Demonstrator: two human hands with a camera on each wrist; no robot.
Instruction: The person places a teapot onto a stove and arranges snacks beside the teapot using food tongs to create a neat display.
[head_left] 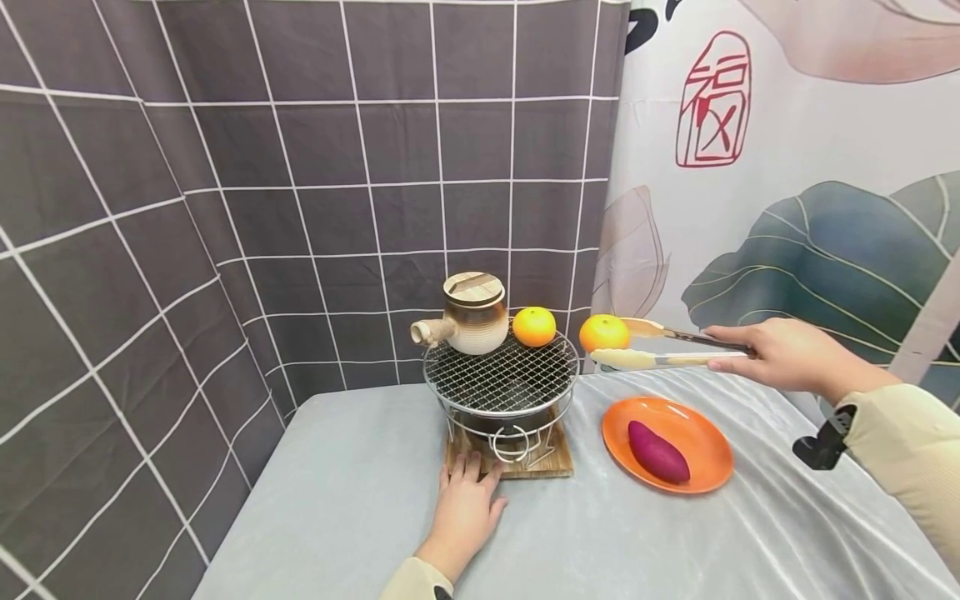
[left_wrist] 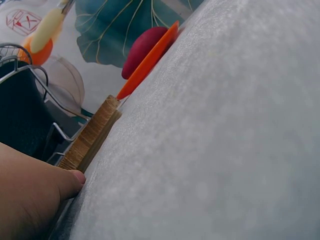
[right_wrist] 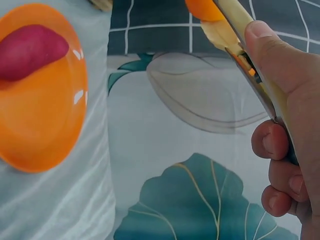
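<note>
In the head view my right hand (head_left: 783, 354) grips a pair of tongs (head_left: 678, 360). Between the pale tong tips is an orange tangerine (head_left: 602, 332), held in the air just right of the round wire grill (head_left: 510, 379). On the grill mesh sit a clay teapot (head_left: 480, 329) with a wooden lid and side handle, and a second tangerine (head_left: 534, 327). My left hand (head_left: 467, 508) rests with fingers extended at the front left edge of the wooden board (head_left: 551, 460) under the grill. In the left wrist view its thumb (left_wrist: 75, 181) touches the board's edge.
An orange plate (head_left: 708, 457) with a purple sweet potato (head_left: 658, 452) lies right of the grill. A pale grey cloth (head_left: 337, 500) covers the table. Behind stand a dark gridded curtain (head_left: 337, 167) and a printed white one (head_left: 652, 108).
</note>
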